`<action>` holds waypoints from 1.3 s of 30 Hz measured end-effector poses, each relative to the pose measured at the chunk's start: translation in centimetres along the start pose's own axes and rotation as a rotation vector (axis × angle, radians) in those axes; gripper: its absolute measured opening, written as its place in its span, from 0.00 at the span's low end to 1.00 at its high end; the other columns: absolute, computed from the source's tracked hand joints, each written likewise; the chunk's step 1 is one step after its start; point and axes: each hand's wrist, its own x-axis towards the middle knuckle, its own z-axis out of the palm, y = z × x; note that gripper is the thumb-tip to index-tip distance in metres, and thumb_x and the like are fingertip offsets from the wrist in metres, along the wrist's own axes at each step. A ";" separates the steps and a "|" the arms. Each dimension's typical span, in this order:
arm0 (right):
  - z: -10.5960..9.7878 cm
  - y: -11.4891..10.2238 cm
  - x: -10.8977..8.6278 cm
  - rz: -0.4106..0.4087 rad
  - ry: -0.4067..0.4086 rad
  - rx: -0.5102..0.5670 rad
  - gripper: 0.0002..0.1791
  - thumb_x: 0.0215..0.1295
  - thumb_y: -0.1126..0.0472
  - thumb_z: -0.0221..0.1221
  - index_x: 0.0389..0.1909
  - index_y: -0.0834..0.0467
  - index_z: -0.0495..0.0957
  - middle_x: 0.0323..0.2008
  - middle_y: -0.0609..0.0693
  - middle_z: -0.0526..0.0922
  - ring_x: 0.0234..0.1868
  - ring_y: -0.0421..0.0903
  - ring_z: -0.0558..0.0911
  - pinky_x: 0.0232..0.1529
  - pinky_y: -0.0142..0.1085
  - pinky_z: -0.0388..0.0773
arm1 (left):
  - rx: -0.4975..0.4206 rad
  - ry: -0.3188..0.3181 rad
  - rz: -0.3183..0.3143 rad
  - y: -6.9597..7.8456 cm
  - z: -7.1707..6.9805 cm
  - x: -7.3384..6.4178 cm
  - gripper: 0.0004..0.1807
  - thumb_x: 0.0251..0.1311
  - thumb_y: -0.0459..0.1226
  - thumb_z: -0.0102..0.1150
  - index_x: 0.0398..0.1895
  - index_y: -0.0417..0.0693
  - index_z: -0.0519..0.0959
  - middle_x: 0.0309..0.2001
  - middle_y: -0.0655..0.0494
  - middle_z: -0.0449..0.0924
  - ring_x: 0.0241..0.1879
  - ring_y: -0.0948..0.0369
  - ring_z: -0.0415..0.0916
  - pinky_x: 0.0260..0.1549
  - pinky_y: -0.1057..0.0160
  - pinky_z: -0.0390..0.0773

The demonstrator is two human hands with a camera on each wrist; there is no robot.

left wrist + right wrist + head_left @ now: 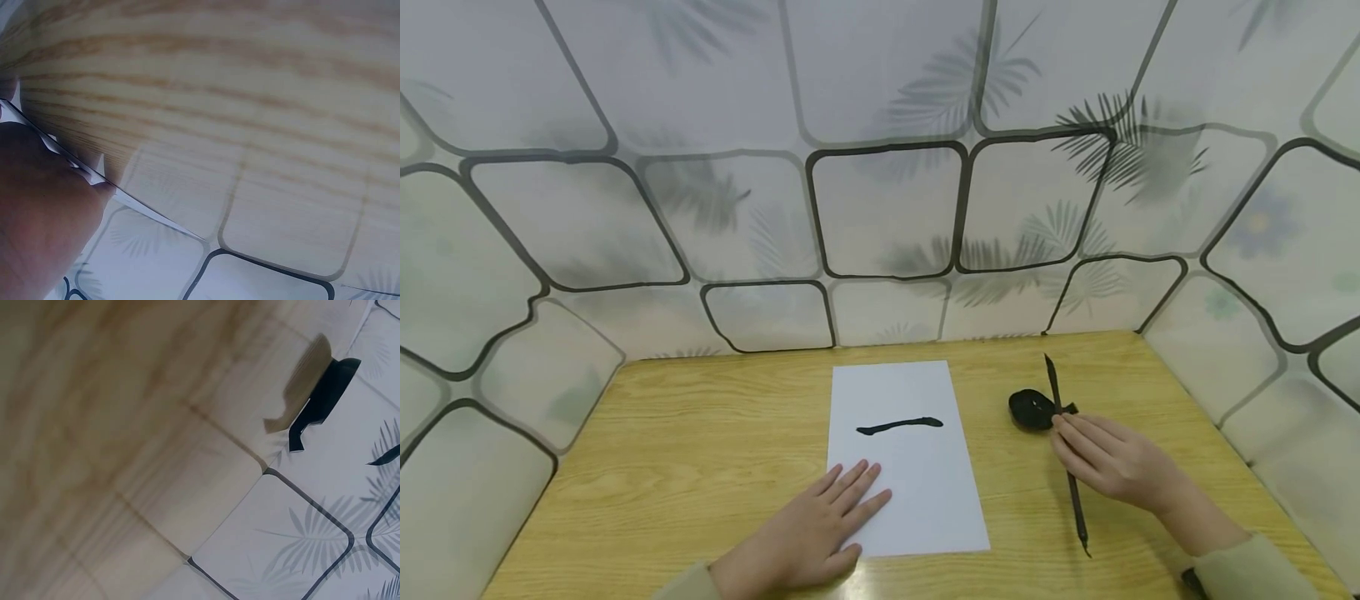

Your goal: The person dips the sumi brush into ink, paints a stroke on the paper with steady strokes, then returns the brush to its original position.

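My left hand (812, 529) lies with spread fingers on the lower left part of a white sheet of paper (917, 500). A single black brush stroke (898, 426) runs across the sheet above the fingertips. In the left wrist view the same hand (47, 219) shows at the paper's edge. To the right, my right hand (1123, 462) pinches the dark shaft of a calligraphy brush (1075, 496) between thumb and fingers. Its bristle end points away, just right of a black ink dish (1030, 409). The right wrist view shows the dish (328, 394) and the brush tip (385, 456), but not the hand.
Beneath everything is a wood-grain table (700, 450). Patterned wall covering (887, 208) with dark outlines and leaves rises at the table's back and on both sides.
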 end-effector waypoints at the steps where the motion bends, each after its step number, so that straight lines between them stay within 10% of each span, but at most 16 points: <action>1: 0.0 0.0 -0.1 -0.003 -0.004 0.002 0.19 0.82 0.75 0.45 0.38 0.68 0.84 0.37 0.63 0.91 0.32 0.54 0.90 0.28 0.42 0.87 | 0.001 0.001 0.000 0.0 0.0 0.0 0.36 0.82 0.55 0.36 0.87 0.56 0.53 0.87 0.47 0.48 0.86 0.50 0.50 0.81 0.46 0.61; 39: -0.3 0.1 -5.7 -0.129 -0.286 0.010 0.29 0.83 0.78 0.34 0.41 0.59 0.85 0.41 0.55 0.93 0.40 0.46 0.91 0.40 0.38 0.89 | 0.016 0.031 0.004 0.0 0.2 -0.1 0.35 0.82 0.54 0.37 0.87 0.56 0.54 0.87 0.46 0.50 0.85 0.50 0.53 0.80 0.47 0.63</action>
